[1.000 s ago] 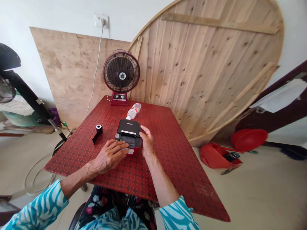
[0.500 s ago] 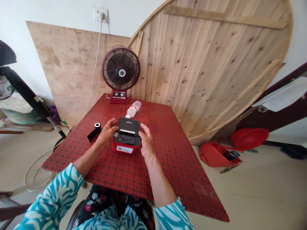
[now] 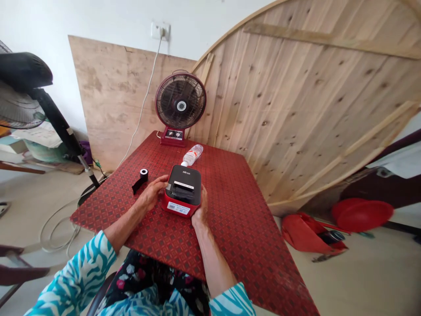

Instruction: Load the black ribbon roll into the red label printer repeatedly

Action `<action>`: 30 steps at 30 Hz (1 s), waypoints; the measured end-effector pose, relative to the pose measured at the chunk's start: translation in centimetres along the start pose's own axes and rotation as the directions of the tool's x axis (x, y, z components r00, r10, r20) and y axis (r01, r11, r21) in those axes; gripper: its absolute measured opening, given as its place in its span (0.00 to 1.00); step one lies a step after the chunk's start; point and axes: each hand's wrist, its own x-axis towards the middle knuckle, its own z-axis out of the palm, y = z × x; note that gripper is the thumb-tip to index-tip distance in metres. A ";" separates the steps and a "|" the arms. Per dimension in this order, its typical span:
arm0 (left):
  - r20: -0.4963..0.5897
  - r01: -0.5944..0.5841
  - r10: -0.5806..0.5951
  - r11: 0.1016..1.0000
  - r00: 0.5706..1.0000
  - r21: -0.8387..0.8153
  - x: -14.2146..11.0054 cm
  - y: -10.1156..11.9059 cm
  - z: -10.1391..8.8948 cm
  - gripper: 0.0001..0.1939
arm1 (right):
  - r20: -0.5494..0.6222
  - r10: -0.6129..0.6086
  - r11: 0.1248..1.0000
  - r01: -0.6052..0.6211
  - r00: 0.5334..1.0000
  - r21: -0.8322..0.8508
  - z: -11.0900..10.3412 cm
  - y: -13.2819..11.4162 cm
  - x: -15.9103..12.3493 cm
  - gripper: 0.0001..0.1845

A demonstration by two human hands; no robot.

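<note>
A small label printer (image 3: 185, 177), black on top with a red body and a white sticker on its front, is on the red patterned table (image 3: 237, 228). My left hand (image 3: 154, 192) is closed against its left side. On the opposite side, my right hand (image 3: 201, 210) wraps around the lower right edge, fingers partly hidden behind the body. The lid looks down. Left of the printer stands a small black roll (image 3: 144, 174) with a white core, its loose end trailing on the table. A clear plastic bottle (image 3: 192, 155) lies just behind the printer.
A dark red fan (image 3: 180, 105) stands at the table's far edge, its cord (image 3: 144, 101) running to a wall socket. Wooden boards (image 3: 279, 101) lean behind. On the floor are a black standing fan (image 3: 59, 118) at left, a red bag (image 3: 309, 232) and red basin (image 3: 362, 214) at right.
Both hands have moved from the lid's edges down to the printer's sides. The lid, slightly raised before, now looks flush. The camera view has shifted to the left.
</note>
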 end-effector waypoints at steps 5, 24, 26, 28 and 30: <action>-0.020 0.091 -0.090 0.995 0.996 0.041 0.8 0.8 -0.7 0.31 | -0.031 0.009 1.000 -0.009 0.999 -0.008 -0.3 1.1 0.1 0.27; 0.062 0.048 -0.061 0.982 0.996 0.184 1.3 1.3 -1.5 0.32 | -0.015 0.013 0.999 -0.013 1.000 -0.040 -0.2 0.5 -0.4 0.28; 0.060 0.049 -0.062 0.980 0.996 0.192 1.3 1.5 -1.4 0.32 | -0.002 0.017 0.999 -0.017 1.000 -0.033 -0.2 0.3 -0.5 0.29; 0.066 0.029 -0.045 0.976 0.997 0.217 1.3 1.6 -1.4 0.33 | 0.001 0.012 0.999 -0.012 1.000 -0.035 -0.1 0.1 -0.6 0.28; 0.088 0.013 -0.036 0.970 0.996 0.245 1.3 1.8 -1.4 0.32 | 0.004 -0.002 0.999 0.002 1.000 -0.043 0.0 0.0 -0.6 0.27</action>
